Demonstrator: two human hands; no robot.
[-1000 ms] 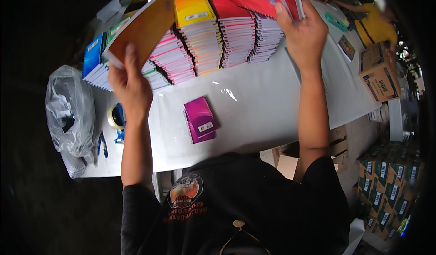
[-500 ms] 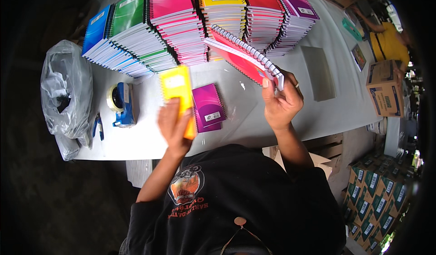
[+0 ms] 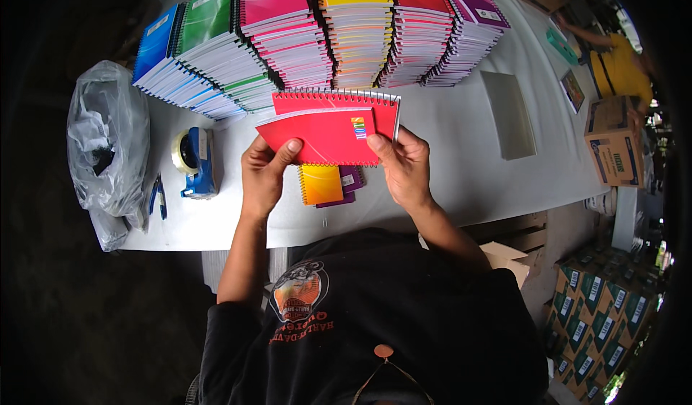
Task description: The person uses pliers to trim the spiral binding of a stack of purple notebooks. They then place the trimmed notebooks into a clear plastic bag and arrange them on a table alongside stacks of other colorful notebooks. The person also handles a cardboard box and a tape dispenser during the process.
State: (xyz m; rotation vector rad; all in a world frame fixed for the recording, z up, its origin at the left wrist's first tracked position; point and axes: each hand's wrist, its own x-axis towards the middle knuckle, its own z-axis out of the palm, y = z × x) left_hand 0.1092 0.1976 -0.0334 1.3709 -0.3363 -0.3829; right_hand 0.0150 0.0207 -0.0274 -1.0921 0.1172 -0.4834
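White-topped table spans mid-frame; at ctr, L hand & R hand, thumbs in front, are closed at opposite ends on two overlapping red spiral-bound notebooks. Just below, a small yellow spiral-bound notebook partly covers purple ones, w/ a blue plastic tape dispenser ctr-left & tall multicoloured notebook stacks up top.

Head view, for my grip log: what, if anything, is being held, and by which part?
Two overlapping red spiral notebooks, held by the pair's lower corners: the left hand at the lower left, the right hand at the lower right, thumbs in front.
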